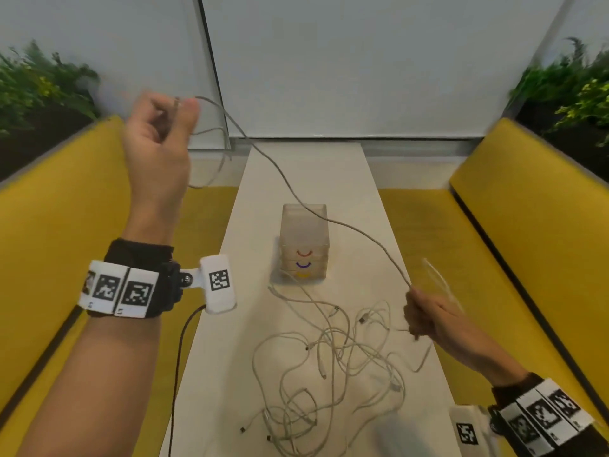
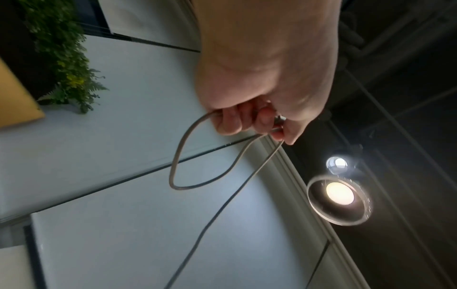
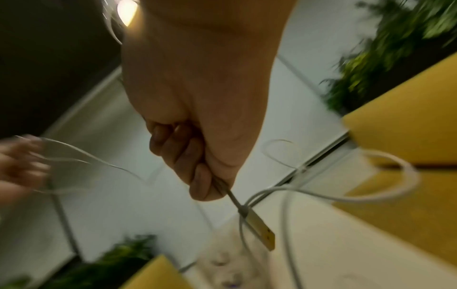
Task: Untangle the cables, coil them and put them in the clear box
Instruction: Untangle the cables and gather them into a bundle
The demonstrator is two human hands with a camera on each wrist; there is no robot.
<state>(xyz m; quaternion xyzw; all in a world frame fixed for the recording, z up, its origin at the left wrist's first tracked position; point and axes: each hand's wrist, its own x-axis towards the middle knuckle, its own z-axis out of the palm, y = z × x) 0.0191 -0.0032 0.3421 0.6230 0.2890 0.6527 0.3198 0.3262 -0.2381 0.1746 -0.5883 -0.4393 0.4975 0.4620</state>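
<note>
L hand (image 1: pixel 158 150) raised at far left, fingers (image 2: pixel 228 122) curled round a grey cable (image 1: pixel 290 186) loop; R hand (image 1: pixel 428 319) fists its other end near right. Tangled cables (image 1: pixel 329 367) sprawl on white table (image 1: pixel 379 192) w/ clear box (image 1: pixel 304 239) beyond, betw. yellow benches (image 1: pixel 527 245), planters (image 1: pixel 573 90) behind.

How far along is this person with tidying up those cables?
Early on. Done: nothing shows in the clear box yet. In hand: one cable is pulled free, stretched between the raised left hand, which grips a small loop of it, and the right hand, gripping near its plug. Left: the tangled pile on the table still needs separating, coiling and boxing.
</note>
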